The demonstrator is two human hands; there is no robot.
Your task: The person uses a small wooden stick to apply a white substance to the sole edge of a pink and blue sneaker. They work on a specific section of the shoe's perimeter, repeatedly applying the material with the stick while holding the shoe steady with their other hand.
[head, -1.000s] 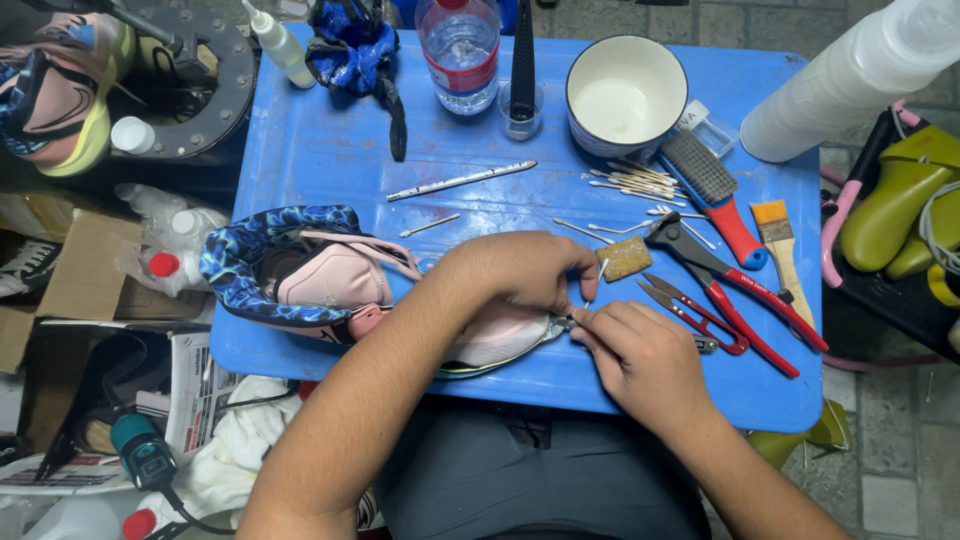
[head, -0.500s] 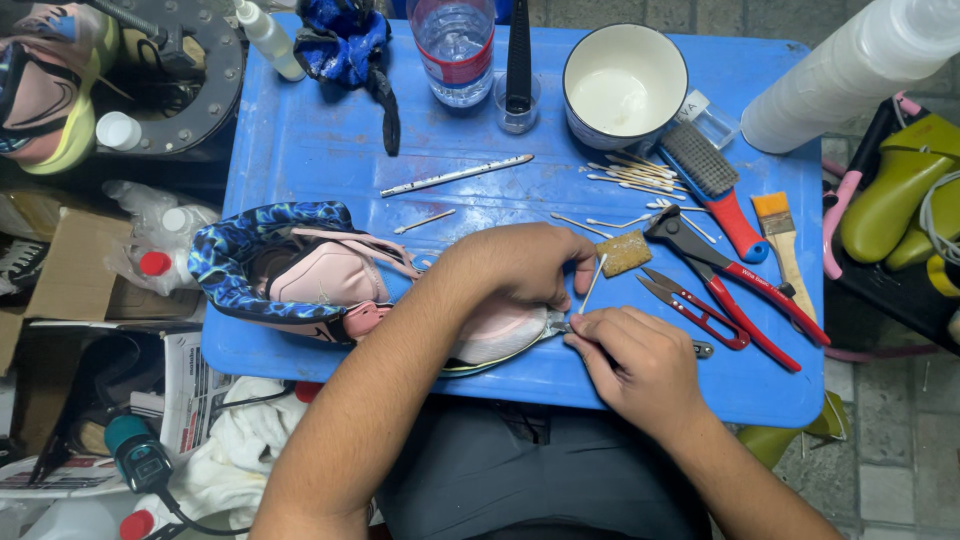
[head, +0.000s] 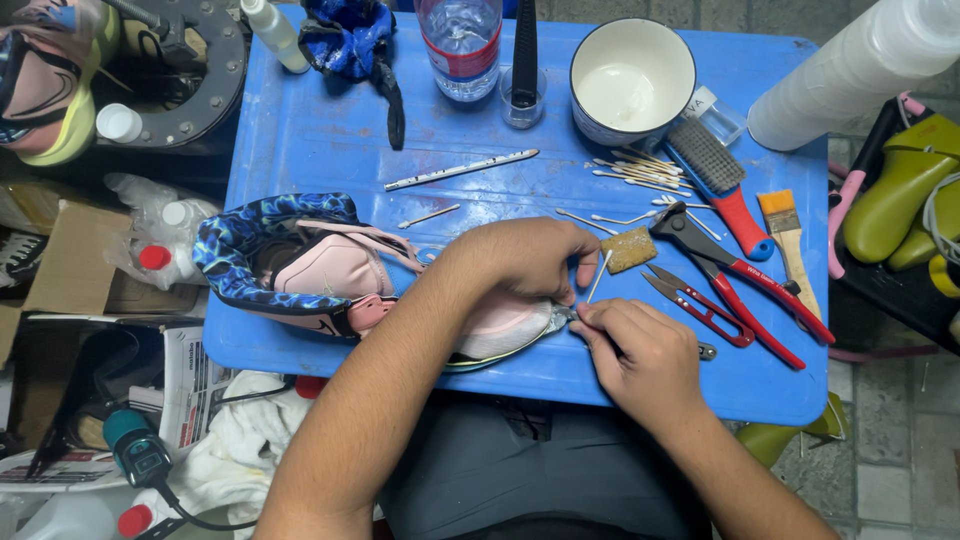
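i'm looking down on a blue table (head: 330, 130) filling the middle of the frame. lying across its lower left is a pink and blue sneaker (head: 320, 265) on its side, toe toward the centre. my left hand (head: 525, 260) is pressing down over the toe end, fingers curled around it and gripping the shoe. my right hand (head: 645, 355), just below and right of centre, is pinching a small metal tool (head: 562, 314) whose tip is touching the sole edge at the toe; the fingers are closed tight on it, and most of the tool is hidden. in the upper right a white roll (head: 850, 70) is lying at the table's edge. a white bowl (head: 632, 75) is sitting at the top, with a water bottle (head: 460, 40) to its left. red-handled pliers (head: 740, 275) are resting right of centre, small red snips (head: 700, 305) just beside them, and cotton swabs (head: 635, 175) are scattered below the bowl.
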